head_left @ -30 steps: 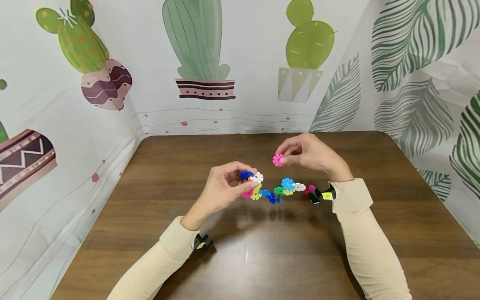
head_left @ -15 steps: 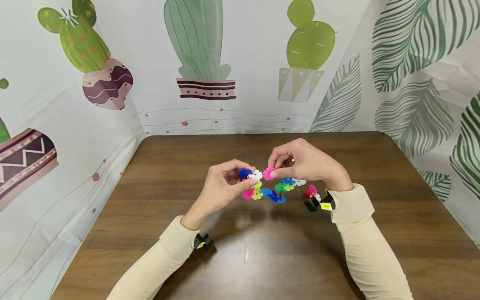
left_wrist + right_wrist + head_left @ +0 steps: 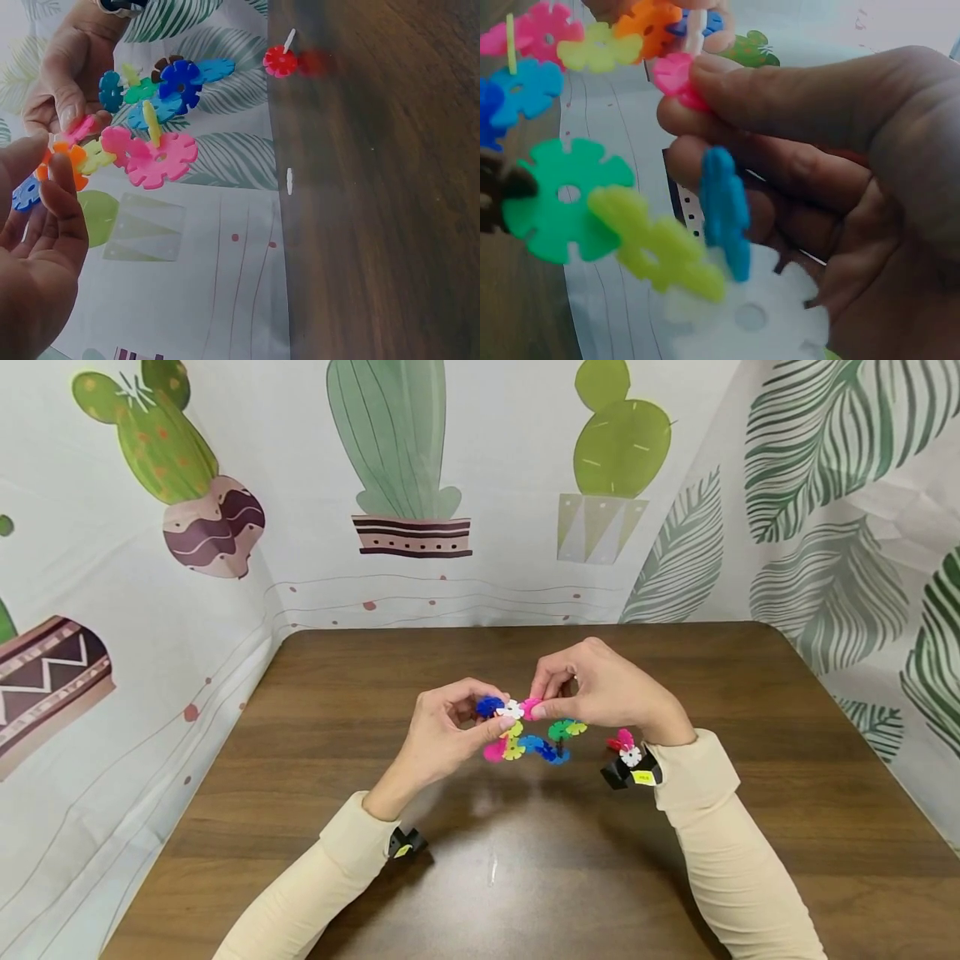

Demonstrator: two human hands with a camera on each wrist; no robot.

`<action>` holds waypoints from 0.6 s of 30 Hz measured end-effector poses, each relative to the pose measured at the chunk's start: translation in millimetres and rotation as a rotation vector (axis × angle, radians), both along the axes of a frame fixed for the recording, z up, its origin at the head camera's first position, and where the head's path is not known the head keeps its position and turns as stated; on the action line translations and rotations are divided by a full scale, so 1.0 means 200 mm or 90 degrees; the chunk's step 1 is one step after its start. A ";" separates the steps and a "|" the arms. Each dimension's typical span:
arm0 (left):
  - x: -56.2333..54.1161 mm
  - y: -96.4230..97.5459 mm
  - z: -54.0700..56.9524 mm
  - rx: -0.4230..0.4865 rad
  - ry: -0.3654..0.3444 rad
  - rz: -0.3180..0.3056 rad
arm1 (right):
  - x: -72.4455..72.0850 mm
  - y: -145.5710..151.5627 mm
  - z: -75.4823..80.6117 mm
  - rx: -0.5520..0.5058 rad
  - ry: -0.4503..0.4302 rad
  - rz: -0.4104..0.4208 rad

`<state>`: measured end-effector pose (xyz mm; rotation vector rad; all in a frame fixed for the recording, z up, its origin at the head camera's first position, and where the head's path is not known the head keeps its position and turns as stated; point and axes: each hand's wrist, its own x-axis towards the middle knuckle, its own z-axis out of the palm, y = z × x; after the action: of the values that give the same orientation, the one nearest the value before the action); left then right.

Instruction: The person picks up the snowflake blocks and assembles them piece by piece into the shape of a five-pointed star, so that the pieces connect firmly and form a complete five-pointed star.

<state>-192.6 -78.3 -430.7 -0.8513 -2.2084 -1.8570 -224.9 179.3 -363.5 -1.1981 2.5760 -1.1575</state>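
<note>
My left hand (image 3: 450, 727) pinches one end of a chain of interlocking plastic snowflake discs, held above the table. At that end are a white disc (image 3: 512, 711), a blue disc (image 3: 490, 707) and an orange disc (image 3: 649, 30). Between thumb and index finger, my right hand (image 3: 600, 685) pinches a pink disc (image 3: 676, 75) against the white one's edge. The rest of the chain loops below the hands, with a green disc (image 3: 570, 199) and a yellow disc (image 3: 656, 244) among several others. In the head view my right hand covers part of the loop.
A small red, pink and white cluster (image 3: 626, 746) lies on the brown table (image 3: 525, 893) beside my right wrist. The left wrist view has a small white piece (image 3: 289, 181) near the table's edge. A printed cloth (image 3: 510, 593) hangs behind and at both sides.
My right hand has come left and down with the pink disc, bringing it up to the white disc. My left hand has stayed nearly still, holding the chain.
</note>
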 end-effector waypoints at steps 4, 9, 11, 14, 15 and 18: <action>0.00 0.00 0.01 0.029 0.000 0.007 | 0.00 -0.01 -0.01 -0.035 0.001 0.002; 0.01 0.01 0.00 0.039 -0.004 0.017 | 0.01 -0.02 -0.02 -0.060 0.002 -0.006; 0.01 0.01 0.00 0.039 -0.010 0.020 | 0.01 -0.02 -0.02 -0.057 0.004 -0.011; 0.01 0.02 0.00 0.037 -0.011 0.029 | 0.01 -0.03 -0.01 -0.048 0.011 -0.019; 0.01 0.02 0.00 0.038 -0.011 0.032 | 0.01 -0.03 -0.01 -0.044 0.014 -0.020; 0.01 0.02 0.00 0.036 -0.008 0.041 | 0.00 -0.01 0.00 -0.034 0.026 -0.020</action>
<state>-189.7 -74.5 -429.8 -0.7511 -2.1520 -1.8904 -225.8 176.8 -363.9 -1.2081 2.6193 -1.2281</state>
